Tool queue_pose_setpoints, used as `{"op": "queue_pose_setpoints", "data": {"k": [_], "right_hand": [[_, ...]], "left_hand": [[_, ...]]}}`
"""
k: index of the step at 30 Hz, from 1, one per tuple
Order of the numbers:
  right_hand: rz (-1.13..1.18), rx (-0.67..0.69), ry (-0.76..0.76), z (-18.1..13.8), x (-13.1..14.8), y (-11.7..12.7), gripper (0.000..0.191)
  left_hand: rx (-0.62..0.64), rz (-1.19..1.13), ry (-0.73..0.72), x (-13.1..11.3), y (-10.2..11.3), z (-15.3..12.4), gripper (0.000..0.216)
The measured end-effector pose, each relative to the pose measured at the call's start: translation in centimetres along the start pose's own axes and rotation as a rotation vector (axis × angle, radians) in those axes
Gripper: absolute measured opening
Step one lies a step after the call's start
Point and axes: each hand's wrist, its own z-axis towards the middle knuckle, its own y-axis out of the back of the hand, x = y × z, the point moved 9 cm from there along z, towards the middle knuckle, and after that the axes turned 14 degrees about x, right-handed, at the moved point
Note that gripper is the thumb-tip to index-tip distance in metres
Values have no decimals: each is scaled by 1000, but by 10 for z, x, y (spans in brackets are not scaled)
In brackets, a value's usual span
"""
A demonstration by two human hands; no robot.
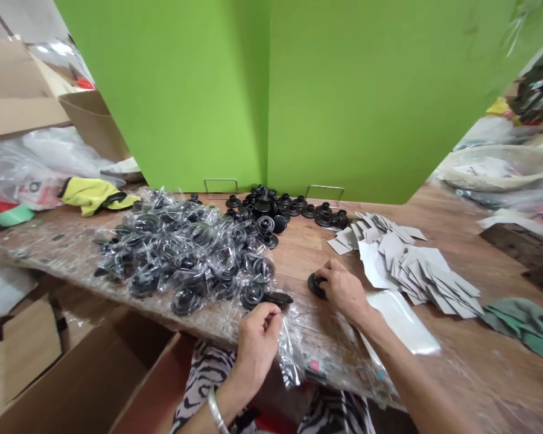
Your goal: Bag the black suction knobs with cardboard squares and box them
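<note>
My left hand (pixel 259 337) is closed, pinching the top of a clear plastic bag (pixel 290 355) that hangs down over the table's front edge. My right hand (pixel 341 288) has its fingers closed round a black round rubber-like part (pixel 315 286) on the tabletop. Just beyond my left hand lies a black disc (pixel 279 298), tilted, at the edge of a big heap of bagged black parts (pixel 185 247). Loose black parts (pixel 263 208) are piled farther back. Beside my right forearm is a stack of flat clear bags (pixel 407 322).
Grey card pieces (pixel 416 265) are spread to the right on the wooden table (pixel 475 223). A green board (pixel 344 96) stands behind, with wire stands (pixel 326 191) at its foot. Yellow gloves (pixel 95 196) lie left, a green cloth (pixel 525 325) right. Cardboard boxes (pixel 95 361) sit below.
</note>
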Motion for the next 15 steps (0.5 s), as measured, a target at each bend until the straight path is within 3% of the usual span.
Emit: {"op": "queue_pose_setpoints", "data": {"k": [8, 11, 15], "right_hand": [[255, -113, 27, -34, -11, -6, 29], [669, -93, 165, -70, -1, -4, 32], [1231, 143, 423, -112, 29, -17, 30]], "left_hand": [[-49, 16, -93, -15, -1, -9, 18], [-46, -30, -80, -16, -7, -11, 16], [32, -90, -113, -27, -21, -14, 14]]}}
